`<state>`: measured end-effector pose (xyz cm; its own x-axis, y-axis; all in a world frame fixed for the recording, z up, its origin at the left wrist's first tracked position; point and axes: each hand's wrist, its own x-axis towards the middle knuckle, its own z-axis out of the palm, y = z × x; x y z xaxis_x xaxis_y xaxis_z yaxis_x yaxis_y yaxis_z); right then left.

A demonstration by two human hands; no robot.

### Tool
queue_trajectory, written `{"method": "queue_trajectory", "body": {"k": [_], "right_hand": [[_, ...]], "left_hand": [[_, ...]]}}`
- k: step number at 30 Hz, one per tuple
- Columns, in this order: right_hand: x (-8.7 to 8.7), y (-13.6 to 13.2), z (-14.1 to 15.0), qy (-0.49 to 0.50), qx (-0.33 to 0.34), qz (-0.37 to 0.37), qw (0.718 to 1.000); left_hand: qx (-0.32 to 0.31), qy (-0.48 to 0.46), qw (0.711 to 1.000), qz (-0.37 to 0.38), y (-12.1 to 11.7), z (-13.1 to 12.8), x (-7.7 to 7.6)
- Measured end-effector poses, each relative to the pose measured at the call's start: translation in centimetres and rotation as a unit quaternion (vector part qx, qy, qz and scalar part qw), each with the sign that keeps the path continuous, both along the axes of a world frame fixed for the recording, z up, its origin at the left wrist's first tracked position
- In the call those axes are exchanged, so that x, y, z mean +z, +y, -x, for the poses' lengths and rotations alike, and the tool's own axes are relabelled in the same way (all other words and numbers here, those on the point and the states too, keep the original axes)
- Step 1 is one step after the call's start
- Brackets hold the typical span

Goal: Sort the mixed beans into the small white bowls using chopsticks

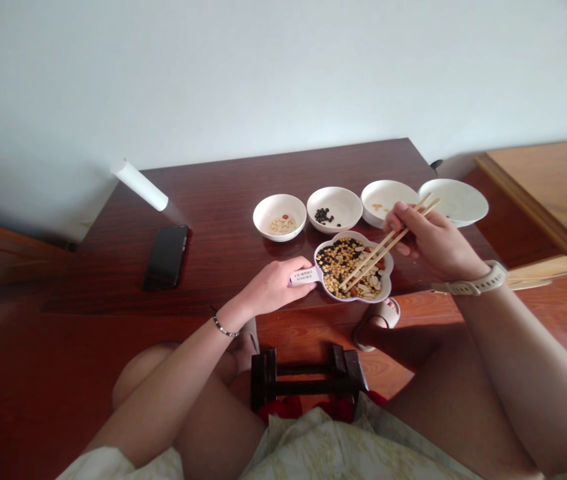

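Note:
My left hand (278, 287) is closed round the handle of a flower-shaped scoop (388, 277) at the table's front edge. Mixed beans, yellow kernels and pale nuts (341, 257) fill the scoop. A pair of chopsticks (381, 250) is gripped in my right hand (428, 240), and their tips touch the mix. Behind the scoop stand several white bowls in a row. The leftmost bowl (263, 217) has pale nuts and one reddish piece. Black beans (322, 215) lie in the second bowl (346, 207). A third bowl (391, 190) holds a few yellowish pieces; my right hand partly covers the fourth bowl (458, 200).
The dark wooden table (223, 193) stands against a pale wall. On its left side are a black phone (166, 259) and a white cylinder (141, 185). A lighter wooden cabinet (543, 180) is at the right. Below, a dark stool (308, 380) shows between my legs.

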<state>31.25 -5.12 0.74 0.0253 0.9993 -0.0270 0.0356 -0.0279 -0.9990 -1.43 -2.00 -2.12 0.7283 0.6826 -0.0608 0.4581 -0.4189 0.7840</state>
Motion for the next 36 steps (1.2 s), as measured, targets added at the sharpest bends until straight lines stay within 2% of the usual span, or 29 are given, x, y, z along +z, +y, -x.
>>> {"method": "queue_trajectory", "body": {"k": [10, 17, 26, 32, 36], "right_hand": [[0.9, 0.2, 0.2, 0.063, -0.056, -0.025, 0.996], [0.2, 0.5, -0.7, 0.046, -0.108, -0.03, 0.993], [0.2, 0.3, -0.5, 0.039, -0.079, -0.037, 0.995], [0.2, 0.4, -0.5, 0.022, -0.101, -0.049, 0.993], [0.3, 0.4, -0.5, 0.049, -0.091, -0.04, 0.994]], "left_hand": [[-0.001, 0.002, 1.0, -0.004, 0.0, 0.1, -0.1], [0.001, 0.003, 1.0, -0.002, 0.0, 0.1, 0.0], [-0.002, 0.0, 1.0, 0.005, 0.0, 0.1, 0.1], [-0.001, -0.001, 1.0, 0.004, 0.0, 0.1, 0.1], [-0.001, 0.003, 1.0, 0.003, 0.0, 0.1, 0.0]]}}
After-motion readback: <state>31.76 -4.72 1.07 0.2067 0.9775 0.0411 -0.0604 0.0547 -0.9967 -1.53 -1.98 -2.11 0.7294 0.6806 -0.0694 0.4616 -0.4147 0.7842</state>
